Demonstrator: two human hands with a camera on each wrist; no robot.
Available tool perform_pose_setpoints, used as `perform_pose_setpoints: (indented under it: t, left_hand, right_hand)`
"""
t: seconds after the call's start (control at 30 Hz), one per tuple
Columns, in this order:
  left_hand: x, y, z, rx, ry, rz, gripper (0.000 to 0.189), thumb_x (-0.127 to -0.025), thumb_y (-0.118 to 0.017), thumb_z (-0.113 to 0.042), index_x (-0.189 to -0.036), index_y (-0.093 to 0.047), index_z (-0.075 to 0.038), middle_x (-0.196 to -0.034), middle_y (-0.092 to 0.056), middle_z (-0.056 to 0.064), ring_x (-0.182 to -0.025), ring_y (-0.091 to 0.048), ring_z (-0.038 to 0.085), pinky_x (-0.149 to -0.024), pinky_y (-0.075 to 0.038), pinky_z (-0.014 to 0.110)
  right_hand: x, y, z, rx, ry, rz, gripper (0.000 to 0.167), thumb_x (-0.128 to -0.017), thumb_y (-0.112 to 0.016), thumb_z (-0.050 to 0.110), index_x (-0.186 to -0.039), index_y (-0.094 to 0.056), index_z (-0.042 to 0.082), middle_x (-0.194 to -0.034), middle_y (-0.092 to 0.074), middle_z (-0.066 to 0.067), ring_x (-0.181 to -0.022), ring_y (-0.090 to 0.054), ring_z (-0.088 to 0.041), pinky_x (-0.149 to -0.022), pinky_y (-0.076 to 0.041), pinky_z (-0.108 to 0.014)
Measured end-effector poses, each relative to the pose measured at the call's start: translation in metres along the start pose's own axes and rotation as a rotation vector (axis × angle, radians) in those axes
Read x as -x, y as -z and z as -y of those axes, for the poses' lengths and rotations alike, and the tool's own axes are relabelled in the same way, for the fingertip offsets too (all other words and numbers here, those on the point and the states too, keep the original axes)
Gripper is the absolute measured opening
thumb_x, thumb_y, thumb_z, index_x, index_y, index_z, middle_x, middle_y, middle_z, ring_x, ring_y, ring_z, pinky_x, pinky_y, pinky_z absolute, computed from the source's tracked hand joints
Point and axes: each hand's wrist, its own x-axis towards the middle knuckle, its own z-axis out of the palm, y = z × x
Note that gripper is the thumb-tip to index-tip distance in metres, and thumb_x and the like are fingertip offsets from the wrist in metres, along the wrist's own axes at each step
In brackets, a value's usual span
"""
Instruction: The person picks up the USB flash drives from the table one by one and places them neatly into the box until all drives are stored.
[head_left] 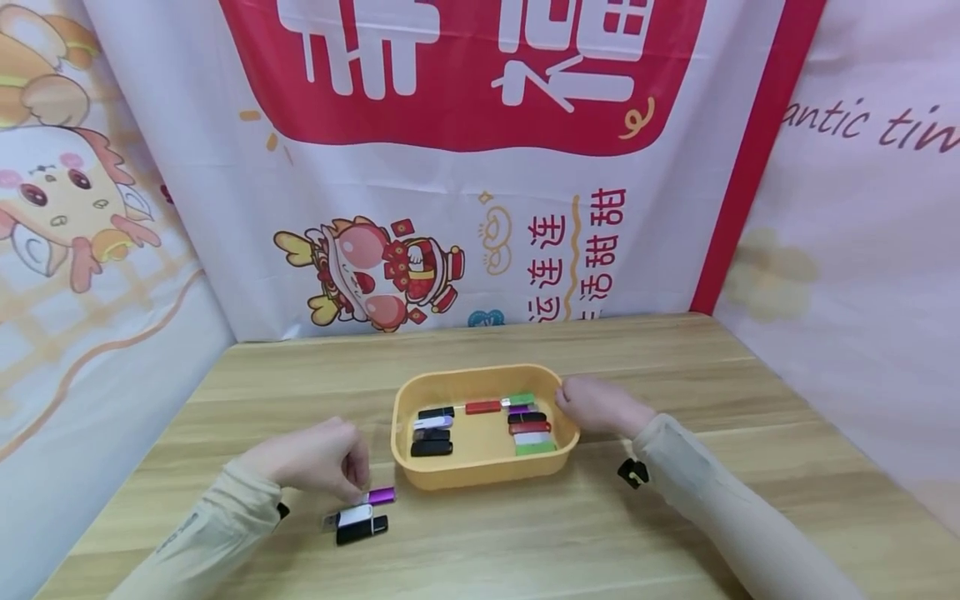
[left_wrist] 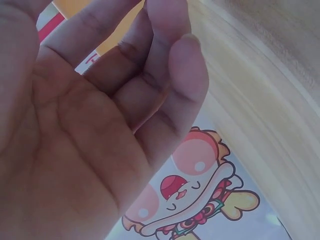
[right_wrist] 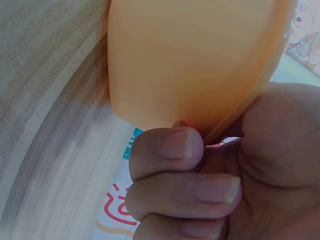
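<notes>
My left hand (head_left: 322,458) is at the left of the table, its thumb and fingertips pinching the near end of a purple USB flash drive (head_left: 381,496). In the left wrist view the fingers (left_wrist: 170,100) are bent and the drive is hidden. Just below lie a white USB drive (head_left: 354,516) with a bare metal plug and a black USB drive (head_left: 363,530). With curled fingers, my right hand (head_left: 600,404) grips the right rim of a yellow plastic basket (head_left: 480,477). Up close, its fingertips (right_wrist: 175,145) press the basket's outer wall.
Inside the basket, black and pale drives (head_left: 432,423) line the left, while red, green, white, purple and black ones (head_left: 529,417) line the right. A red drive (head_left: 483,407) lies crosswise at the back. Printed cloth (head_left: 450,175) hangs behind the wooden table (head_left: 525,542).
</notes>
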Motion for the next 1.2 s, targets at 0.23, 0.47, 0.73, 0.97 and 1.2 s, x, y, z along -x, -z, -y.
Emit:
perform_pose_setpoints:
  t: [0.23,0.47,0.73,0.97,1.2]
  left_hand:
    - [0.000,-0.003,0.004,0.009,0.010,0.006,0.015,-0.069,-0.080,-0.006,-0.073,-0.073,-0.019,-0.065,-0.061,-0.015,-0.059,-0.058,0.004,-0.054,-0.050,0.024]
    - [0.001,-0.005,0.010,0.017,0.021,0.002,0.016,-0.067,-0.081,-0.007,-0.073,-0.071,-0.019,-0.066,-0.061,-0.015,-0.060,-0.059,0.005,-0.055,-0.051,0.024]
    - [0.002,-0.006,0.008,0.014,0.024,0.002,0.016,-0.067,-0.082,-0.009,-0.074,-0.071,-0.019,-0.066,-0.060,-0.015,-0.060,-0.057,0.004,-0.056,-0.050,0.024]
    - [-0.001,-0.007,0.005,0.021,0.003,0.008,0.017,-0.067,-0.080,-0.005,-0.073,-0.071,-0.018,-0.065,-0.060,-0.015,-0.058,-0.056,0.003,-0.054,-0.049,0.023]
    - [-0.003,-0.009,0.006,-0.005,0.000,-0.006,0.017,-0.067,-0.081,-0.006,-0.071,-0.070,-0.019,-0.063,-0.059,-0.015,-0.056,-0.055,0.002,-0.052,-0.048,0.023]
  right_hand:
    - [-0.001,-0.002,0.000,-0.008,-0.004,0.000,0.032,-0.105,-0.038,0.022,-0.086,-0.059,0.010,-0.070,-0.053,-0.006,-0.057,-0.050,-0.017,-0.056,-0.045,-0.034]
    - [0.000,-0.001,0.004,-0.004,0.010,-0.007,0.033,-0.105,-0.037,0.022,-0.085,-0.059,0.009,-0.069,-0.053,-0.006,-0.056,-0.049,-0.017,-0.055,-0.045,-0.034]
    - [0.001,0.000,0.006,0.010,0.006,-0.010,0.032,-0.105,-0.037,0.022,-0.085,-0.059,0.010,-0.069,-0.053,-0.006,-0.057,-0.049,-0.017,-0.056,-0.045,-0.034]
    - [0.003,0.000,0.008,0.014,0.001,-0.017,0.032,-0.105,-0.038,0.021,-0.085,-0.059,0.010,-0.069,-0.053,-0.006,-0.056,-0.049,-0.017,-0.056,-0.045,-0.034]
    - [0.002,-0.001,0.005,0.006,0.001,-0.025,0.031,-0.105,-0.038,0.021,-0.086,-0.059,0.009,-0.068,-0.053,-0.006,-0.056,-0.049,-0.016,-0.055,-0.044,-0.033]
